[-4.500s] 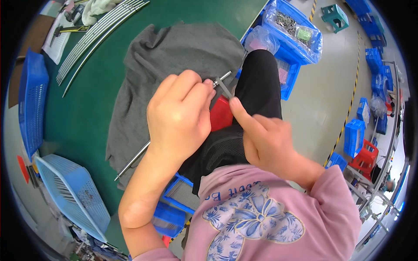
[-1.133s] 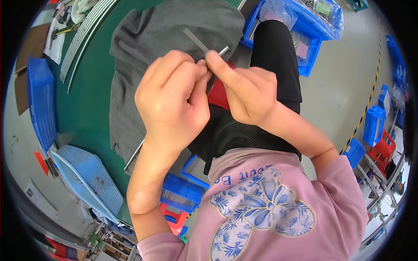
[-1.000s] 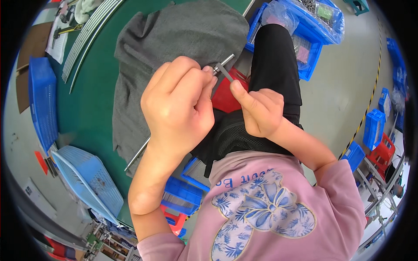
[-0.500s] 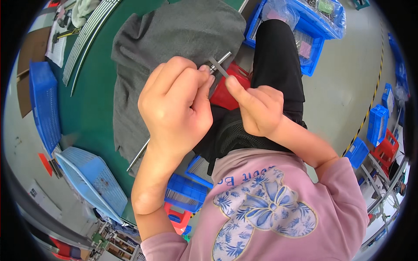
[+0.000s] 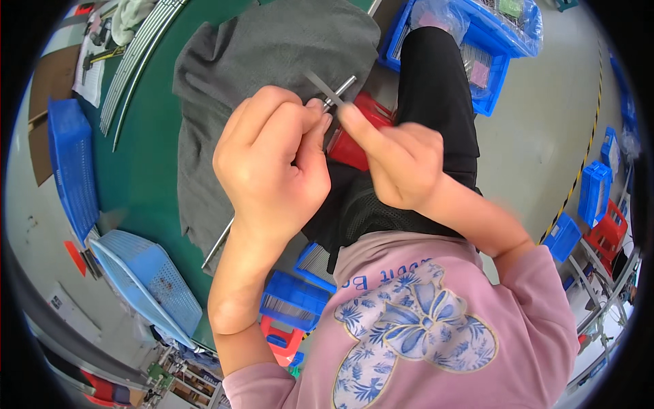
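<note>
A thin metal rod [image 5: 347,84] is pinched near its upper end by the thumb and fingers of my left hand [image 5: 269,160]. Its shiny tip sticks out past the fingertips, and a length of rod shows again beside my left forearm. My right hand [image 5: 402,160] is closed on a narrow, flat grey file [image 5: 319,83], with the index finger stretched along it. The file lies crosswise against the rod just beyond my left fingertips; its far end is smeared by motion. Under both hands a dark grey cloth [image 5: 272,48] covers part of the green table.
Several long metal rods [image 5: 139,65] lie at the table's far left. A dark blue basket [image 5: 71,167] and a light blue basket [image 5: 150,279] stand along the left edge. Blue crates [image 5: 494,88] with rods sit at the upper right. A red stool [image 5: 354,146] shows below my hands.
My right hand has pushed the file leftward and up across the rod, so more of it reaches past the rod. My left hand and the rod have shifted slightly left.
</note>
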A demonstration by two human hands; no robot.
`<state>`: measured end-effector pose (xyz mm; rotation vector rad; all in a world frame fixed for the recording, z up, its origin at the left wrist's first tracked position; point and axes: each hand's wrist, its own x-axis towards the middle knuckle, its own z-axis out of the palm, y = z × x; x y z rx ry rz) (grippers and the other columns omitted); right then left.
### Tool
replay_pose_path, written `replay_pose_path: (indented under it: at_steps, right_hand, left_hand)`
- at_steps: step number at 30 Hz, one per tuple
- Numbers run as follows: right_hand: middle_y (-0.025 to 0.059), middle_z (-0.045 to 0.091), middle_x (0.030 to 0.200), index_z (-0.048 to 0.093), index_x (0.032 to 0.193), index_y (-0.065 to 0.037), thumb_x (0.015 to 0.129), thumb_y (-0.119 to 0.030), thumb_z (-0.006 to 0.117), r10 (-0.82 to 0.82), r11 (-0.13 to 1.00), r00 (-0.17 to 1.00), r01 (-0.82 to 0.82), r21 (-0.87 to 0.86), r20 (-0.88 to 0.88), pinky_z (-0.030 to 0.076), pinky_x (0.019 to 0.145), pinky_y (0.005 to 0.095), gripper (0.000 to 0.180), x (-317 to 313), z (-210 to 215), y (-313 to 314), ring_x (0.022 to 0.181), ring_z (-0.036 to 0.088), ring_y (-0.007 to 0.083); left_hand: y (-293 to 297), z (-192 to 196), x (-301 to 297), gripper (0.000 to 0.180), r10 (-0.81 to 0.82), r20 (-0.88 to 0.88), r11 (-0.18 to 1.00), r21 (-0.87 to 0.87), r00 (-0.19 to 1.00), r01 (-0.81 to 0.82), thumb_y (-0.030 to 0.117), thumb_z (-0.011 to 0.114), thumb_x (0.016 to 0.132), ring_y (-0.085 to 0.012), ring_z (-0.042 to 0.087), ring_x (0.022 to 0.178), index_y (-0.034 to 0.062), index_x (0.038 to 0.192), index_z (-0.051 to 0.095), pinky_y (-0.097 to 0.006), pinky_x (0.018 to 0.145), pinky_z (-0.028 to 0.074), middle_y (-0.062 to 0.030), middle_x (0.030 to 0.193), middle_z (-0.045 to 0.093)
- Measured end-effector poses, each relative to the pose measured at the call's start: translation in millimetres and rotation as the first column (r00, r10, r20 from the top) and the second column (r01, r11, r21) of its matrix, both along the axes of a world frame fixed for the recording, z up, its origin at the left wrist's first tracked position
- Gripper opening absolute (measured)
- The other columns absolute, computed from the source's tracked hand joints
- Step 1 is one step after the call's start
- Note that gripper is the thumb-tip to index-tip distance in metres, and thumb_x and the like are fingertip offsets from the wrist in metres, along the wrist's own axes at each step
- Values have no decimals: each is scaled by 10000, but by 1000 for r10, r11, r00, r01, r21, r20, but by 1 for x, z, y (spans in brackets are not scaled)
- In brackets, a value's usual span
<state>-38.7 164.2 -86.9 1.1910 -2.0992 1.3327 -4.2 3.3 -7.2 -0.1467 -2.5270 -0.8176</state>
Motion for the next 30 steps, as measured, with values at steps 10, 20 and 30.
replay_pose_path:
  at_steps: [10,20,30]
  right_hand:
    - [32,452,555,603,1183,94,669,84,593,77,997,995,-78,16,61,331,422,292,515,22,-8,34,414,410,168]
    - [46,515,586,591,1209,84,718,81,576,86,995,985,-91,30,150,355,431,281,491,26,-10,37,424,450,167]
    - [11,371,493,647,1206,-26,658,74,593,14,997,980,0,-73,197,340,385,285,559,27,-14,29,377,392,157]
  left_hand:
    - [-2,3,2,168,-13,32,1000,10,999,13,-71,715,649,-235,562,590,23,722,596,-311,530,441,-63,686,557]
    - [-1,12,1,216,11,97,999,-37,995,-7,-39,751,633,-173,536,563,31,767,596,-264,477,422,-62,723,536]
    - [0,10,0,225,5,97,998,-69,995,1,-49,740,632,-189,533,561,40,755,573,-286,476,413,-64,712,524]
